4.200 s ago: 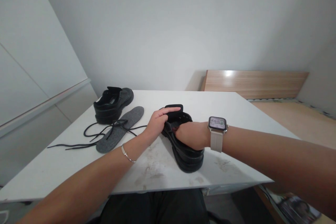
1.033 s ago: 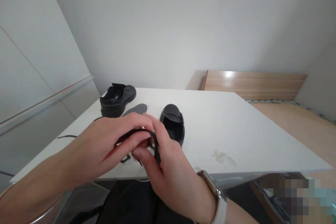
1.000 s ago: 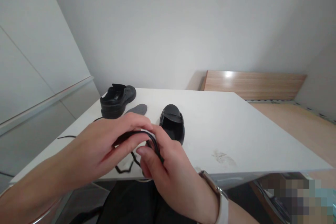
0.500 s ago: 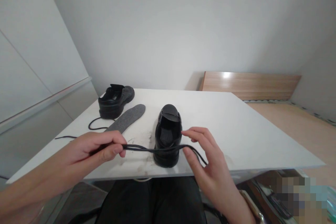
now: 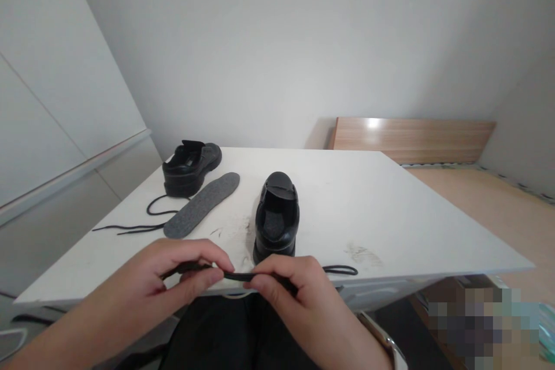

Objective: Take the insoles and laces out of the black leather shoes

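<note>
A black shoelace [image 5: 239,276], folded into strands, stretches between my two hands above the table's front edge. My left hand [image 5: 182,277] pinches it between thumb and fingers. Close beside it, my right hand [image 5: 295,289] pinches the same lace, and a loop of it sticks out past the knuckles on the right. Just beyond my hands stands a black shoe [image 5: 277,219], toe pointing away, its tongue raised and no lace visible in it. Part of its heel is hidden behind my right hand.
On the white table [image 5: 338,202], a second black shoe [image 5: 186,170] stands at the back left. A grey insole [image 5: 202,205] lies before it, near another black lace [image 5: 130,227]. Dark smudges mark the tabletop. A wooden headboard [image 5: 411,140] stands behind at right.
My hands have come closer together and lower, toward the table's front edge. My right hand, with its fingers apart before, has closed on the lace.
</note>
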Motion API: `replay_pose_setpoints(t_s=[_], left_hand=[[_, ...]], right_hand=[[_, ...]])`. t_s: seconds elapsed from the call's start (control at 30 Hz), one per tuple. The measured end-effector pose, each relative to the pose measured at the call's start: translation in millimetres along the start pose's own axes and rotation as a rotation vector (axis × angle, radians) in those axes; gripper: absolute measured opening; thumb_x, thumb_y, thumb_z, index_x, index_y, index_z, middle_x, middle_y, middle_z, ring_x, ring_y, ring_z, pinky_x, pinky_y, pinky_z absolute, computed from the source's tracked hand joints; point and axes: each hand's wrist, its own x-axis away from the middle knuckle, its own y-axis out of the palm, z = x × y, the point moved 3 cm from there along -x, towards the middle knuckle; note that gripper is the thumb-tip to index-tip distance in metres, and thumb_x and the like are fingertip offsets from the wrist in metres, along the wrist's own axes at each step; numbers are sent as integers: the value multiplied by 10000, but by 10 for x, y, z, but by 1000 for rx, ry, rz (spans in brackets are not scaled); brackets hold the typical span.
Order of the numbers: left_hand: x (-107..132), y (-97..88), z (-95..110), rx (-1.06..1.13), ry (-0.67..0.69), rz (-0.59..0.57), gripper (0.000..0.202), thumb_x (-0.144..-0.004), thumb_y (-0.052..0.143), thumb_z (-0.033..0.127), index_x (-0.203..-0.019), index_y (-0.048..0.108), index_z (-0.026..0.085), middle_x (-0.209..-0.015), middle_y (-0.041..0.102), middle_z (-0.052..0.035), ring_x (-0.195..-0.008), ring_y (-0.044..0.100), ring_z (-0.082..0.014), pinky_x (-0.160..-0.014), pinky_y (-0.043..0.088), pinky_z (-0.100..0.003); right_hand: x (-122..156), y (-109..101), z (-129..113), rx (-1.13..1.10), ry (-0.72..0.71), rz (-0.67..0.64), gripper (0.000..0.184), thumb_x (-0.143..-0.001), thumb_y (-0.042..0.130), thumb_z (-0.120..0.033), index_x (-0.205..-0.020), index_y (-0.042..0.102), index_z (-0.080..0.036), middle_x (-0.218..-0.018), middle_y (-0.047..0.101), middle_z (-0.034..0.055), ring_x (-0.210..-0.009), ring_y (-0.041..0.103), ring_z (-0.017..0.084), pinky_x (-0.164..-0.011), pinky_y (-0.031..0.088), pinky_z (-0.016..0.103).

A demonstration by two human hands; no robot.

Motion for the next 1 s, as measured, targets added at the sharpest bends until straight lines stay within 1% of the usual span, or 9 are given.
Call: replay_pose_setpoints(t_s=[0.1, 0.27, 0.37, 0.53, 0.6, 0.7, 0.8, 0.87, 1.0], left_hand=[[40, -30, -131, 199, -105, 88, 203, -838, 705, 442, -839, 760, 247, -589, 628, -30, -491, 561, -148, -428, 420, -169], [5, 222, -123, 566, -147, 89, 190, -826, 753, 408, -859, 752, 220, -638, 635, -41, -555, 606, -153, -515, 507, -190], [-7, 332, -121, 809, -198, 140, 208, -797, 796, 390, -928, 728, 243, -678, 634, -22, -577, 602, -146, -516, 504, -187], [24, 418, -174, 1070, -271, 228, 334, -709, 878, 397, -975, 727, 262, -709, 625, -8, -607, 571, -112, -561, 490, -160], [29, 511, -147, 1087, -259, 173, 436, -682, 885, 456, -1032, 737, 243, -719, 623, -20, -623, 555, -117, -568, 483, -167], [22, 676, -87, 1027, -292, 125, 389, -654, 903, 449, -920, 781, 194, -727, 641, -46, -680, 565, -144, -649, 507, -207], [-6, 749, -54, 986, -339, 283, 316, -620, 924, 403, -849, 801, 224, -793, 683, -53, -784, 606, -187, -745, 529, -256], [-32, 747, -36, 964, -316, 380, 292, -596, 933, 401, -798, 802, 235, -797, 686, -46, -785, 604, -187, -720, 525, -249], [-72, 673, -40, 957, -234, 364, 282, -613, 923, 431, -678, 769, 204, -684, 612, -28, -656, 545, -144, -590, 478, -216]], right_hand=[[27, -44, 36, -120, 7, 93, 279, -954, 587, -389, -814, 670, -162, -682, 555, -10, -648, 453, 114, -585, 342, 233], [28, 115, 44, -327, 10, -8, 246, -968, 571, -391, -906, 643, -164, -659, 466, -33, -593, 365, 93, -535, 273, 227], [11, 190, 21, -437, -22, 1, 272, -944, 612, -423, -863, 622, -164, -622, 435, -45, -558, 329, 83, -514, 246, 224], [-27, 231, 74, -644, -19, 185, 360, -889, 669, -518, -842, 568, -176, -595, 383, -70, -492, 243, 59, -451, 190, 200], [-43, 269, 129, -703, -15, 263, 355, -900, 649, -533, -882, 551, -193, -622, 407, -68, -481, 238, 57, -434, 189, 187], [-45, 354, 198, -680, -8, 315, 319, -936, 602, -524, -931, 527, -214, -679, 448, -53, -512, 313, 70, -448, 255, 171], [-10, 423, 230, -528, -48, 359, 312, -962, 556, -525, -951, 527, -215, -745, 501, -16, -601, 425, 104, -508, 358, 186], [8, 461, 241, -466, -65, 367, 309, -969, 543, -523, -960, 536, -214, -764, 520, -2, -623, 454, 117, -523, 383, 198], [-25, 390, 192, -556, -137, 366, 271, -975, 563, -461, -908, 581, -199, -754, 556, 7, -600, 486, 114, -542, 409, 217]])
